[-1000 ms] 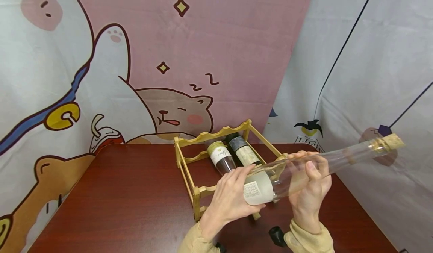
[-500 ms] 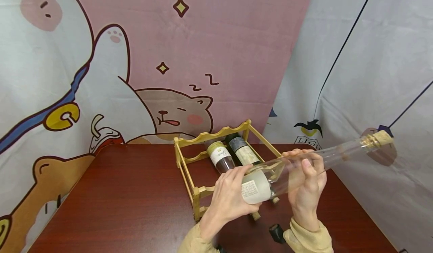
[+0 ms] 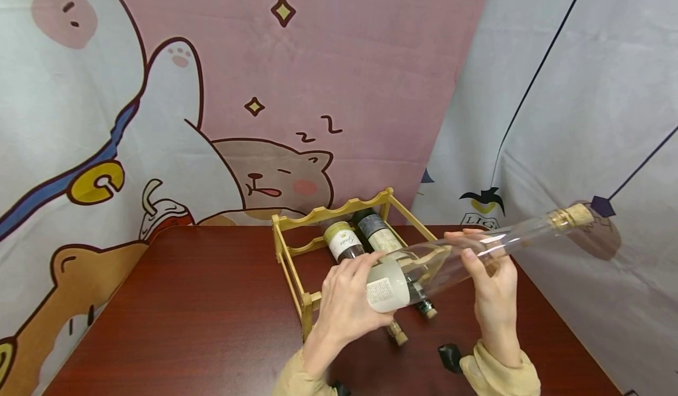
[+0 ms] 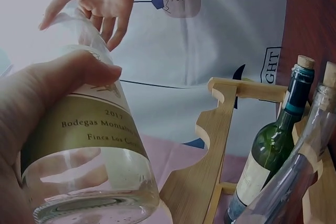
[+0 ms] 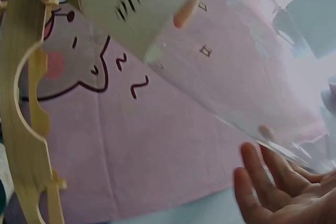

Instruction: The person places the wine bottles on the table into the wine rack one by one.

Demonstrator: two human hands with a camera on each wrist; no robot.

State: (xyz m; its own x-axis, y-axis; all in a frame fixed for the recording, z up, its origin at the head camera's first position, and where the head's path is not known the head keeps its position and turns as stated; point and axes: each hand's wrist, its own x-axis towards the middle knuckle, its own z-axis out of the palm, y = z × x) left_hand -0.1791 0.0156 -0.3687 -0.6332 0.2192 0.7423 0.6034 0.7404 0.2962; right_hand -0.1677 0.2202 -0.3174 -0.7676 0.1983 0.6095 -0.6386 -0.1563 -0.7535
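Note:
A clear glass bottle [image 3: 439, 266] with a cork [image 3: 577, 215] slants up to the right over the wooden wine rack [image 3: 306, 313]. My left hand [image 3: 344, 302] grips its base end, thumb across the olive label [image 4: 84, 127] in the left wrist view. Nearer the neck, my right hand [image 3: 492, 284] supports the bottle, with loosely spread fingers [image 5: 257, 177] along its side. Two corked bottles lie in the rack: one with a white and gold label [image 3: 344, 240], the other a green bottle [image 4: 273, 140] with a dark and cream label.
The rack stands on a dark red-brown table [image 3: 201, 302], with notched rails [image 4: 205, 150] beside the left hand. Behind it hangs a pink and white cartoon cloth [image 3: 371, 90]. Corked necks [image 3: 398, 334] stick out of the rack's front.
The bottle has shifted left and slightly lower with my left hand. My right hand has turned and loosened on the bottle, its wrist moving slightly right. The rack and its bottles stay put.

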